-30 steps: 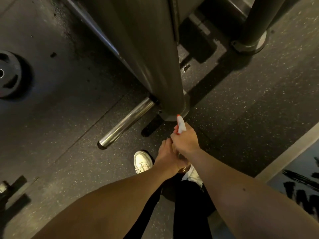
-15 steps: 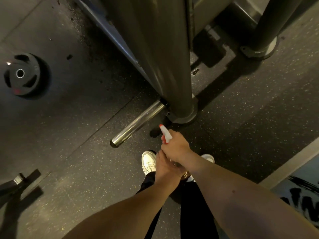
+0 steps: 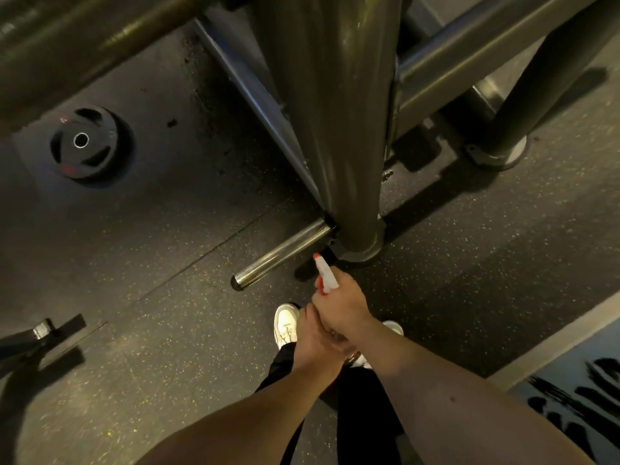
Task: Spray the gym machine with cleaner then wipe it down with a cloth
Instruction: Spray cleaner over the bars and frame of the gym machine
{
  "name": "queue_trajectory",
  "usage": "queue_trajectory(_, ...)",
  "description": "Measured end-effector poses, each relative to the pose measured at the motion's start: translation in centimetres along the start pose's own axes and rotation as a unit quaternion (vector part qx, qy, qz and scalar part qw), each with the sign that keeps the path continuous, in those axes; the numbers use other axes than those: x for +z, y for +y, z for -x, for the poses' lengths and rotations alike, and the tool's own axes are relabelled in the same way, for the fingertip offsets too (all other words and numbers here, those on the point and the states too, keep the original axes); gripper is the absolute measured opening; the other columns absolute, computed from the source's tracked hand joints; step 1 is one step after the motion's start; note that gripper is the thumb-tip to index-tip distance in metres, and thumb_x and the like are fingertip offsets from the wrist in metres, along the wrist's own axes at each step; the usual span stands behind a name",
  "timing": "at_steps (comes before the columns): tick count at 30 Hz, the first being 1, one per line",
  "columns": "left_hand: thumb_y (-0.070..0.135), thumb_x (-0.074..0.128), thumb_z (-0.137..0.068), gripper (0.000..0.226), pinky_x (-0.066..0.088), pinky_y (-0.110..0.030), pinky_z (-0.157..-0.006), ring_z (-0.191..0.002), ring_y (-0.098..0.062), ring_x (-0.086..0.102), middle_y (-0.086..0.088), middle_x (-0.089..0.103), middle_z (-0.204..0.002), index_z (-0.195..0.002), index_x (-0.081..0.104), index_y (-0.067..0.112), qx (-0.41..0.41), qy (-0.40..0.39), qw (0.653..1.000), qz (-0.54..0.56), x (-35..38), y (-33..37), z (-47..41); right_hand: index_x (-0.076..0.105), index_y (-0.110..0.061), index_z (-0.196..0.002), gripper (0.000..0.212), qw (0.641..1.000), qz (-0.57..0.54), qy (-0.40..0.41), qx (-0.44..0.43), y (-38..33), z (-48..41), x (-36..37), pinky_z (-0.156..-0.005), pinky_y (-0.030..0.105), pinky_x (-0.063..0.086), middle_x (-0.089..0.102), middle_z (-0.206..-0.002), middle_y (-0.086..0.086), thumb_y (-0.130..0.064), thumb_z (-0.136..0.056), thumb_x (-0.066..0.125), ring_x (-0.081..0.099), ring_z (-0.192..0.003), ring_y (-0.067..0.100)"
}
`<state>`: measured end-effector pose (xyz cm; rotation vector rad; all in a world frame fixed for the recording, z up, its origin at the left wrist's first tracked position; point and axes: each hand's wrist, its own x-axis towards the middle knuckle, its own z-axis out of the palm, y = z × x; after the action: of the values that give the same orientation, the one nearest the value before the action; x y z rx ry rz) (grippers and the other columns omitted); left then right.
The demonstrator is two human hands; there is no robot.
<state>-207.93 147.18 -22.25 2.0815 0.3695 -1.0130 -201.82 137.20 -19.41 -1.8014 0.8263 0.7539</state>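
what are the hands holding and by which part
A spray bottle: the right hand grips its neck under the trigger head, and the left hand curls round its mostly hidden body.

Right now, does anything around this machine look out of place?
Yes: a black weight plate lies loose on the floor, left of the machine post, while the chrome peg at its foot is bare.
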Motion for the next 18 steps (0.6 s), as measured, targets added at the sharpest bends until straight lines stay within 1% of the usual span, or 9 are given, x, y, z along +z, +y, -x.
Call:
queue_trajectory(2, 0.082, 0.082, -0.045, 0.110, 0.055, -0.035, -0.100, -0.125, -0.004, 0.056, 0.024, 0.054, -0.133, -0.141, 0.036, 0.054, 0.003, -0.016, 1.000, 0.019, -0.2, 2.1, 0.8, 0.056, -0.036, -0.132, 0.044, 1.000, 0.004, 0.001, -0.026, -0.9, 1.2, -2.1, -0.082, 0.024, 0.045, 0.053, -0.124, -0.004, -0.018, -0.094, 0.067, 0.057, -0.101, 0.010)
queue_trajectory(3, 0.086, 0.080, -0.042, 0.111, 0.056, -0.037, -0.100, -0.126, -0.006, 0.056, 0.024, 0.054, -0.134, -0.139, 0.036, 0.057, -0.001, -0.025, 0.999, 0.029, -0.1, 3.1, 1.1, 0.052, -0.037, -0.140, 0.052, 0.999, 0.007, 0.001, -0.035, -1.5, 1.8, -3.3, -0.083, 0.022, 0.043, 0.050, -0.128, -0.005, -0.017, -0.094, 0.066, 0.056, -0.104, 0.009)
queue_trajectory(5, 0.083, 0.082, -0.041, 0.115, 0.054, -0.040, -0.103, -0.130, -0.007, 0.054, 0.023, 0.050, -0.139, -0.141, 0.034, 0.054, 0.000, -0.042, 0.999, 0.026, -0.1, 5.8, 2.3, 0.049, -0.040, -0.143, 0.057, 0.999, 0.000, 0.014, -0.039, -2.6, 3.3, -5.8, -0.090, 0.024, 0.045, 0.048, -0.132, -0.007, -0.015, -0.094, 0.065, 0.055, -0.110, 0.010)
queue_trajectory(8, 0.074, 0.078, -0.048, 0.113, 0.050, -0.040, -0.110, -0.137, -0.007, 0.047, 0.021, 0.045, -0.145, -0.146, 0.031, 0.047, 0.041, -0.055, 0.998, 0.006, -0.5, 10.6, 4.6, 0.050, -0.042, -0.140, 0.059, 0.998, -0.006, 0.039, -0.053, -4.2, 5.7, -9.9, -0.101, 0.032, 0.051, 0.048, -0.132, -0.007, -0.013, -0.092, 0.066, 0.057, -0.114, 0.013)
queue_trajectory(10, 0.069, 0.081, -0.055, 0.112, 0.044, -0.042, -0.116, -0.144, -0.008, 0.038, 0.018, 0.040, -0.152, -0.149, 0.028, 0.043, 0.069, -0.068, 0.995, 0.002, -0.6, 13.4, 5.9, 0.052, -0.046, -0.129, 0.053, 0.995, -0.010, 0.070, -0.076, -5.1, 7.2, -12.4, -0.096, 0.032, 0.053, 0.051, -0.128, -0.005, -0.012, -0.091, 0.067, 0.058, -0.108, 0.013)
queue_trajectory(12, 0.058, 0.087, -0.062, 0.108, 0.043, -0.042, -0.116, -0.142, -0.009, 0.040, 0.016, 0.040, -0.151, -0.150, 0.027, 0.039, 0.100, -0.077, 0.992, -0.016, -0.6, 16.2, 7.2, 0.050, -0.048, -0.115, 0.047, 0.992, -0.011, 0.099, -0.081, -6.1, 8.5, -14.9, -0.090, 0.033, 0.056, 0.052, -0.121, -0.004, -0.014, -0.089, 0.071, 0.059, -0.101, 0.013)
queue_trajectory(14, 0.049, 0.090, -0.068, 0.104, 0.044, -0.040, -0.116, -0.140, -0.007, 0.041, 0.018, 0.040, -0.148, -0.150, 0.028, 0.037, 0.124, -0.074, 0.989, -0.025, -0.7, 18.9, 8.3, 0.049, -0.047, -0.110, 0.045, 0.989, 0.000, 0.119, -0.088, -7.2, 9.5, -17.3, -0.090, 0.037, 0.059, 0.052, -0.118, -0.003, -0.016, -0.087, 0.073, 0.059, -0.099, 0.015)
queue_trajectory(16, 0.044, 0.092, -0.069, 0.105, 0.043, -0.038, -0.116, -0.138, -0.005, 0.041, 0.019, 0.039, -0.146, -0.152, 0.029, 0.036, 0.132, -0.073, 0.988, -0.021, -0.5, 21.5, 9.4, 0.053, -0.041, -0.107, 0.038, 0.987, 0.011, 0.132, -0.093, -8.1, 10.2, -19.5, -0.087, 0.039, 0.059, 0.052, -0.112, -0.003, -0.018, -0.086, 0.073, 0.060, -0.095, 0.016)
queue_trajectory(18, 0.049, 0.091, -0.062, 0.107, 0.047, -0.039, -0.113, -0.136, -0.008, 0.047, 0.016, 0.044, -0.146, -0.150, 0.032, 0.037, 0.122, -0.074, 0.990, 0.006, -0.3, 24.0, 10.5, 0.053, -0.039, -0.101, 0.031, 0.984, 0.006, 0.145, -0.107, -8.7, 10.7, -21.6, -0.082, 0.038, 0.060, 0.055, -0.102, -0.005, -0.020, -0.087, 0.072, 0.060, -0.088, 0.015)
